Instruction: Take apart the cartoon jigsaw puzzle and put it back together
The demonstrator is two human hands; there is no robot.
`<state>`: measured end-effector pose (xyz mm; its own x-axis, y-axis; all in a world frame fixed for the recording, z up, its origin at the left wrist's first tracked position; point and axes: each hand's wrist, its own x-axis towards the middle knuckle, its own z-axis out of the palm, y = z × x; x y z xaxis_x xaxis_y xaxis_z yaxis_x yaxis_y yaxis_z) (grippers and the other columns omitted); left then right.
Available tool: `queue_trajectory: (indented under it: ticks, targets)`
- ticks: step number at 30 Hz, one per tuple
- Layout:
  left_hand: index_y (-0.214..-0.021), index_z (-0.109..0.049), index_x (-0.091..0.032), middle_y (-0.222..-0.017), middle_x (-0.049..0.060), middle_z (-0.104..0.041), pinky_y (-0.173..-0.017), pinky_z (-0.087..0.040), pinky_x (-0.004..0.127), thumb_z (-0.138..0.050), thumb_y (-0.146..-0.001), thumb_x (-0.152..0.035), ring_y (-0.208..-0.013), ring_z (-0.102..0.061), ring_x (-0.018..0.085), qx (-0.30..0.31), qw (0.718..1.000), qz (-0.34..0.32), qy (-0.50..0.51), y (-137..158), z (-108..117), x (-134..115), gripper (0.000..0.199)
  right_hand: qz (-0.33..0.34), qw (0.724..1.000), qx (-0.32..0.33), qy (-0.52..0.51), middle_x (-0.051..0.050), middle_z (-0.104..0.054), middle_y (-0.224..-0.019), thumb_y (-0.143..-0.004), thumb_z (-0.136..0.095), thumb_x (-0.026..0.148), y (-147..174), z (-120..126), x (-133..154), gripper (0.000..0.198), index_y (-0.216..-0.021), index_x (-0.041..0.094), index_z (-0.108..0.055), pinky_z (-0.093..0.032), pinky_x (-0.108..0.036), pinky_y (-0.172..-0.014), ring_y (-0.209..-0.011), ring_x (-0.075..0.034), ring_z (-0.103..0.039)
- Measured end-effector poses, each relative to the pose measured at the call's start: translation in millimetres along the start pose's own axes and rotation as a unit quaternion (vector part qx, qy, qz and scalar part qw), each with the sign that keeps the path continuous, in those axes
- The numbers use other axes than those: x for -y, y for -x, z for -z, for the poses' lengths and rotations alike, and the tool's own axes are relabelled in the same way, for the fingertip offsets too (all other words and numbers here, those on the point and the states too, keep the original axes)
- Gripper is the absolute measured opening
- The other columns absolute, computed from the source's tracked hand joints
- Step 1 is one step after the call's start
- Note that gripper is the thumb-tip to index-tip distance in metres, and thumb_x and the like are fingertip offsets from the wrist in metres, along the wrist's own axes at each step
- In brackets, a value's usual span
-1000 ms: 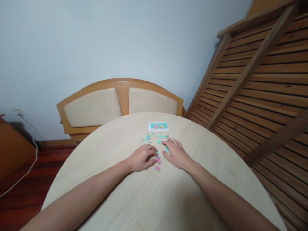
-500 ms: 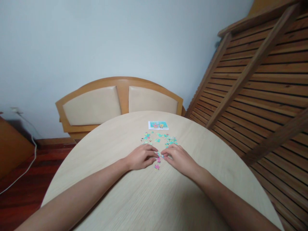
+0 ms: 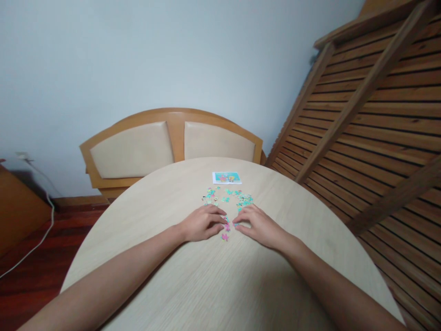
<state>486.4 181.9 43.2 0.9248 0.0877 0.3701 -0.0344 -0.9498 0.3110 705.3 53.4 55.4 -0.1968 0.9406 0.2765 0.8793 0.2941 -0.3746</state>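
Note:
Several joined pink jigsaw puzzle pieces (image 3: 227, 227) lie on the table between my hands. My left hand (image 3: 203, 224) rests at their left side, curled, with its thumb and fingertips on their edge. My right hand (image 3: 258, 225) is just to the right, holding a small bluish puzzle piece (image 3: 236, 224) at its thumb and fingertips, mostly hidden. A separate pink puzzle piece (image 3: 224, 237) lies a little nearer to me. Beyond my hands are loose teal and multicoloured pieces in a left pile (image 3: 210, 195) and a right pile (image 3: 244, 200), with a few pieces (image 3: 225, 199) between.
A picture card (image 3: 227, 178) with cartoon figures lies past the pieces on the round wooden table (image 3: 155, 276). Behind the table stands a padded headboard (image 3: 134, 151) against the wall. A slatted wooden frame (image 3: 361, 119) leans at the right. A white cable (image 3: 51, 216) hangs at the left.
My right hand has shifted slightly right, away from the joined pink pieces, and its thumb and forefinger are a bit farther apart. My left hand stays nearly in place.

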Motion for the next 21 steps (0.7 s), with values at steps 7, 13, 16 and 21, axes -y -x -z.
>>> queue_trajectory:
  ticks: [7, 13, 16, 21]
  targets:
    - [-0.108, -0.071, -0.022, -0.118, 0.009, -0.069, -0.101, -0.045, 0.038, -0.054, -0.098, -0.028, -0.112, -0.062, 0.022, 0.006, 0.999, -0.054, 0.000, -1, 0, 0, 0.021, -0.018, 0.999, 0.001, -0.031, -0.004, -0.067, -0.095, -0.082, -0.073, 0.022, 1, -6, 3, 0.008, -0.088, 0.021, -0.068, -0.043, -0.037, -0.092, -0.100, -0.023, -0.058]
    - [-0.106, -0.073, -0.022, -0.119, 0.009, -0.069, -0.099, -0.048, 0.036, -0.057, -0.096, -0.026, -0.111, -0.064, 0.022, 0.016, 0.998, -0.053, 0.009, 0, 0, 2, 0.020, -0.027, 0.999, -0.003, -0.035, -0.002, -0.070, -0.094, -0.083, -0.072, 0.023, -1, -8, 10, 0.008, -0.088, 0.021, -0.066, -0.041, -0.037, -0.091, -0.098, -0.023, -0.062]
    - [-0.108, -0.073, -0.022, -0.120, 0.009, -0.069, -0.099, -0.049, 0.035, -0.057, -0.096, -0.026, -0.111, -0.064, 0.022, 0.020, 0.998, -0.050, 0.013, 1, 1, 2, 0.020, -0.027, 0.999, -0.009, -0.031, -0.002, -0.071, -0.094, -0.084, -0.072, 0.024, -2, -11, 10, 0.008, -0.090, 0.022, -0.067, -0.040, -0.037, -0.090, -0.097, -0.022, -0.063]
    - [-0.109, -0.073, -0.021, -0.121, 0.009, -0.068, -0.098, -0.049, 0.034, -0.057, -0.096, -0.026, -0.110, -0.064, 0.022, 0.023, 0.999, -0.042, 0.019, 0, 2, 0, 0.021, -0.024, 0.999, -0.018, -0.029, -0.001, -0.073, -0.093, -0.085, -0.072, 0.026, -4, -14, 10, 0.006, -0.088, 0.022, -0.069, -0.041, -0.035, -0.087, -0.094, -0.021, -0.064]
